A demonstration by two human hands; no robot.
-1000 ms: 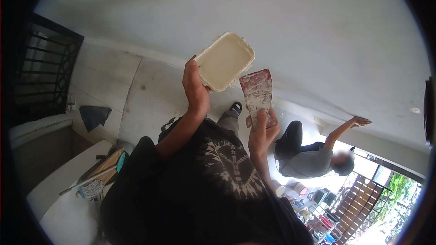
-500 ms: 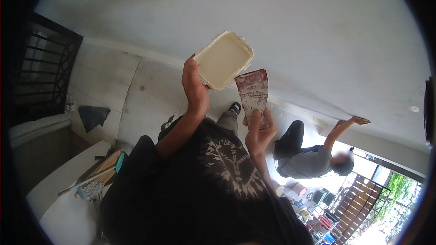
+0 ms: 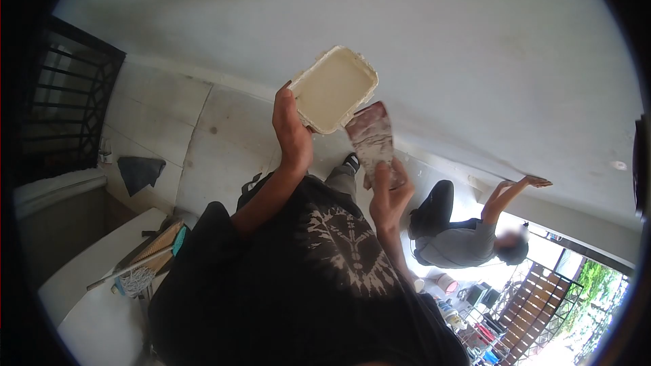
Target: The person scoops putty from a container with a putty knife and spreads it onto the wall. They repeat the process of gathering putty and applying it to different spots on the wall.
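Observation:
My left hand (image 3: pixel 293 125) grips a cream-coloured rectangular tub (image 3: pixel 336 91) by its side, thumb along the edge. Pale, smooth paste lies inside, and dried bits crust the tub's rim. In my right hand (image 3: pixel 390 196) is a putty knife (image 3: pixel 371 137), pinched between thumb and fingers at its lower end. Its wide blade is reddish-brown with whitish smears and points up at the tub's lower right corner, its edge right by the rim. The putty knife looks slightly blurred.
A pale wall (image 3: pixel 475 47) stretches across the top. On the right, another person (image 3: pixel 461 240) in a grey shirt reaches both hands to it. A dark cloth (image 3: pixel 141 174) lies on the floor; a mop (image 3: pixel 137 280) is at lower left. A cluttered rack (image 3: pixel 485 325) stands near a wooden gate (image 3: pixel 539 305).
The putty knife has shifted slightly left, its blade tilting closer to the tub's corner. My left hand and the tub have stayed in place. The other person's second hand now shows more.

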